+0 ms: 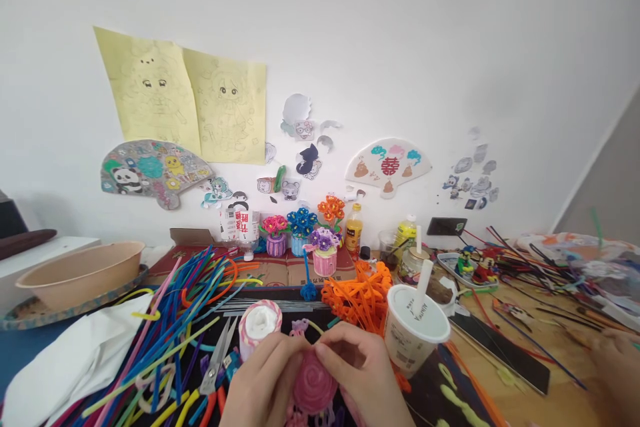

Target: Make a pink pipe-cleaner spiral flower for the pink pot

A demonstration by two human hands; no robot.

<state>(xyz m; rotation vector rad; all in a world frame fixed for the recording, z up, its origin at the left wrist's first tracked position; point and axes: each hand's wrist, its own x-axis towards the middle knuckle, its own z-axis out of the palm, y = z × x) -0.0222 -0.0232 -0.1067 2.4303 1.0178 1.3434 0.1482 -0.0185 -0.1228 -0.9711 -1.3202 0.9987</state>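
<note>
A round pink piece (315, 381) with a spiral pattern, which looks like a coil of pipe cleaner, sits between my hands at the bottom middle. Both my left hand (275, 373) and my right hand (357, 367) are closed, with fingertips pinched together at its top edge. Behind my left hand stands a small pink-and-white pot (261, 325) with white stuffing inside. Scissors (218, 357) lie to its left, blades pointing away. Small pink and purple pieces lie around and below the coil, partly hidden by my hands.
Bundles of coloured pipe cleaners (165, 327) spread on the left. An orange heap (357, 293) and a lidded cup with a straw (416, 327) stand close to my right hand. Pipe-cleaner flower pots (325, 260) line the back. A phone (503, 353) and another person's hand (615, 360) are at right.
</note>
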